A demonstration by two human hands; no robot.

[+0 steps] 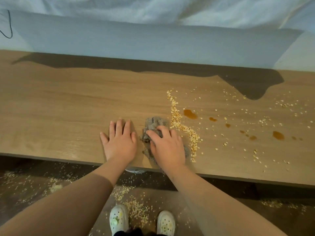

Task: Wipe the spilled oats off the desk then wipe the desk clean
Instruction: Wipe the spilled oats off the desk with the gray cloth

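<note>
Warm, fairly bright light covers the wooden desk [68, 103], with a dark, hard-edged shadow [247, 82] along its far side. The floor [289, 222] below is dim; the wide lens bows the desk's edges.

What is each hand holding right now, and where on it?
The right hand grips the bunched grey cloth from above, fingers curled over its middle. The left hand holds nothing; it rests flat on the desk.
</note>
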